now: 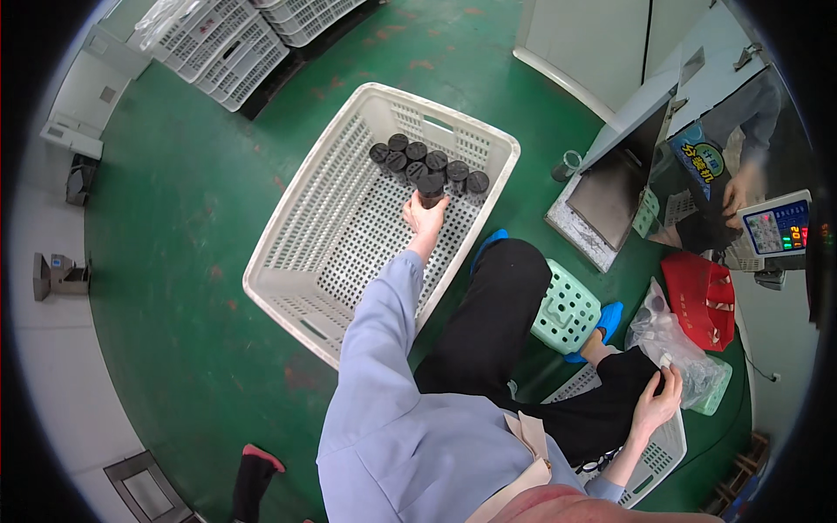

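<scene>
My left hand reaches into a large white plastic crate, its fingers closed round a dark jar with a black lid. Several similar black-lidded jars stand grouped upright at the crate's far right corner. The held jar is just in front of that group; whether it touches the crate floor I cannot tell. Over by my right knee, my right hand has its fingers curled with a small white thing at the fingertips. What that thing is does not show clearly.
A pale green perforated stool is beside my legs. To the right are a machine with a lit display, a metal tray, a clear cup, a red bag and a clear plastic bag. Stacked crates stand far left.
</scene>
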The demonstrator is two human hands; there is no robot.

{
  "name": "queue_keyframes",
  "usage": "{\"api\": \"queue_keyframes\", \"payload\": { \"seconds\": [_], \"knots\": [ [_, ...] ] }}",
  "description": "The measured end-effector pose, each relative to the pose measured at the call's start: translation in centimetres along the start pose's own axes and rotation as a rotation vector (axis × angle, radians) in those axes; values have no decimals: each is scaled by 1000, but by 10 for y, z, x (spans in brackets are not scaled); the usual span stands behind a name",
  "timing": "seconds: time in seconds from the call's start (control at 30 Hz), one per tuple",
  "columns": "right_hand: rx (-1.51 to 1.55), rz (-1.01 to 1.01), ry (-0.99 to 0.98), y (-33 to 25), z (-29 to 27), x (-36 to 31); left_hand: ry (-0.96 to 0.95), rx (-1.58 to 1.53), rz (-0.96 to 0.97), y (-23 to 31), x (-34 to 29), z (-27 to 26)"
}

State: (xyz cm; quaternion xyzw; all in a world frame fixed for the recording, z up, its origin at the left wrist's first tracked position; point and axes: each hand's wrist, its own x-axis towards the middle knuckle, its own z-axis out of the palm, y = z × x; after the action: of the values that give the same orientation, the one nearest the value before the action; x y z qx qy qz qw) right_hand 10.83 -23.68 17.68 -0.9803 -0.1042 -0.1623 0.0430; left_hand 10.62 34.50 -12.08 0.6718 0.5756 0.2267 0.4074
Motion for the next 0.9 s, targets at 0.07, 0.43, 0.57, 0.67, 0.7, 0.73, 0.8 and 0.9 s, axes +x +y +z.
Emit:
{"api": "queue_keyframes", "payload": {
  "seconds": [0.07,0.43,0.57,0.67,0.7,0.73,0.8,0.9],
  "knots": [
    [32,-19,12,-8,9,9,-69,-62,-67,-34,32,7],
    [-57,88,2,-42,-2,36,-115,-5,-94,-51,31,140],
    [247,8,61,-67,3,63,-445,163,69,-148,145,36],
    [335,66,166,-42,3,40,-644,-1,8,-135,64,57],
    [368,103,201,-35,-4,30,-667,-42,-23,-116,51,47],
    [446,164,242,-28,-8,15,-661,-74,-55,-92,45,26],
    [506,303,337,-9,-9,-10,-590,-143,-140,-27,23,-12],
    [560,648,303,50,27,-62,-301,-457,47,12,37,-74]
  ]
}}
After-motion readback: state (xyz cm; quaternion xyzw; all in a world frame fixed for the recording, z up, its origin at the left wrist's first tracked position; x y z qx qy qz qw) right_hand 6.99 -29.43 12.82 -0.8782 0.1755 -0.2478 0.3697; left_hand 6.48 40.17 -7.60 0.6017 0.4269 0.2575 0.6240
